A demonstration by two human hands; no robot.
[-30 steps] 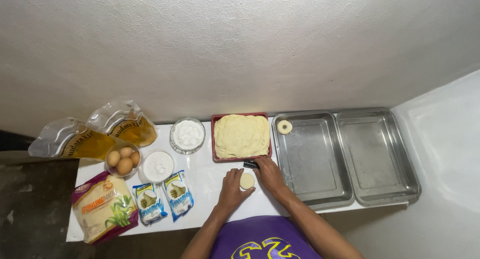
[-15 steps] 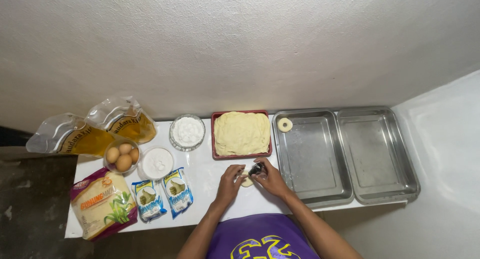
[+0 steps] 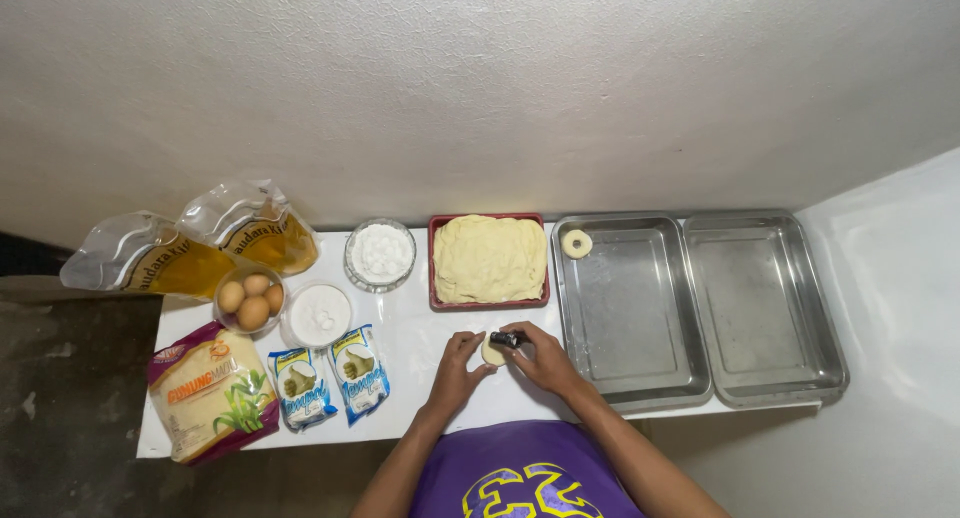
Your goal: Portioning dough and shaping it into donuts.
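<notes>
Table: a white tabletop (image 3: 420, 328) against a rough white wall, everything laid out along it.
Trays: two shiny rectangular steel trays (image 3: 690, 308) side by side, to the right of the fingers; the nearer one starts just beside the right hand.
Dough slab: a pale yellow sheet of dough in a red rectangular tray (image 3: 489, 259), just beyond the fingertips.
Oil: two clear pouches of golden cooking oil (image 3: 190, 243), far left and beyond the hands.
Packets: a large yellow and maroon flour bag (image 3: 210, 388) and two small blue and white sachets (image 3: 330, 383), left of the left hand.
Bowls: a glass bowl of brown eggs (image 3: 250, 298), a round tub of white powder (image 3: 318, 315), a glass bowl of white lumps (image 3: 380, 253).
Ring: one small dough ring (image 3: 575, 243) in the nearer tray's far corner, well beyond the fingers.
Left hand (image 3: 458, 366): fingers curled, touching the left edge of a small round piece of pale dough (image 3: 492, 353).
Right hand (image 3: 540, 358): fingers pinched on a small dark round cutter (image 3: 503, 339), held at the piece's far edge.
</notes>
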